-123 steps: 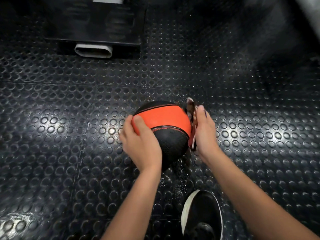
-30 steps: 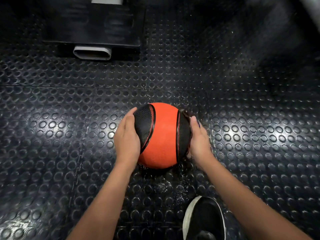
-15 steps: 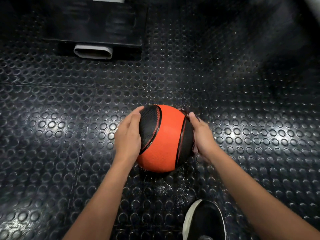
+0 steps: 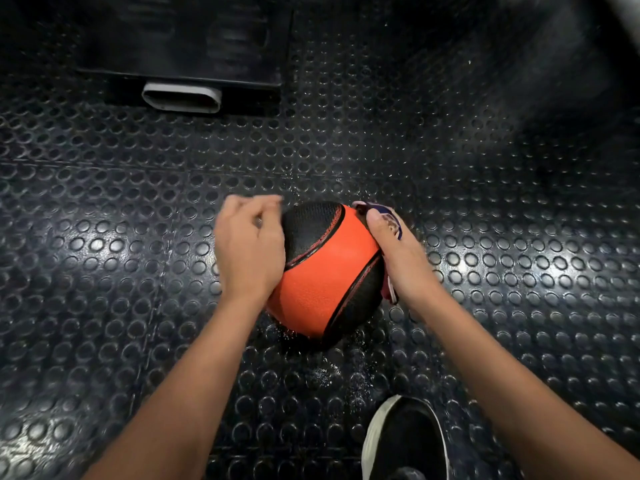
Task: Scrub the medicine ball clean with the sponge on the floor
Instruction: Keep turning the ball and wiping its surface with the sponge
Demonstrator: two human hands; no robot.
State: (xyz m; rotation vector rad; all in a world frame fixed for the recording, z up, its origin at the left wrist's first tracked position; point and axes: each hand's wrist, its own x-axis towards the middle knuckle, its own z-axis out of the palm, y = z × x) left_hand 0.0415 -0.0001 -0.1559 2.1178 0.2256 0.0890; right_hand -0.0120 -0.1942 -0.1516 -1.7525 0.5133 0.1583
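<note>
ball position first: the round orange and black rubber medicine ball (image 4: pixel 322 271) sits on the black studded rubber floor (image 4: pixel 502 258), straight ahead of the person and between the two hands, with water droplets scattered on the mat just in front of it. its orange band runs on a slant, from the near left up toward the far right, with textured black panels on either side of it.

the left hand (image 4: pixel 247 251) lies against the ball's left flank, over one black panel; its fingers are loosely curled and blurred, and i cannot tell whether they grip the ball or only rest on it. the right hand (image 4: pixel 401 261) presses a thin sponge with pale and purple edges (image 4: pixel 391 223) flat against the ball's right side, thumb pointing away along the curve. most of the sponge is hidden under the palm; only its far end and a bit near the wrist show.

so the scrubbing surface is on the right flank, touching the black panel there. to my eye the next stroke depends on the left hand turning or bracing the ball so fresh surface comes under the sponge.

a black shoe with a white sole (image 4: pixel 405 441) stands near, well apart from the ball. a dark box with a pale oval opening (image 4: pixel 181 97) lies far ahead to the left.
</note>
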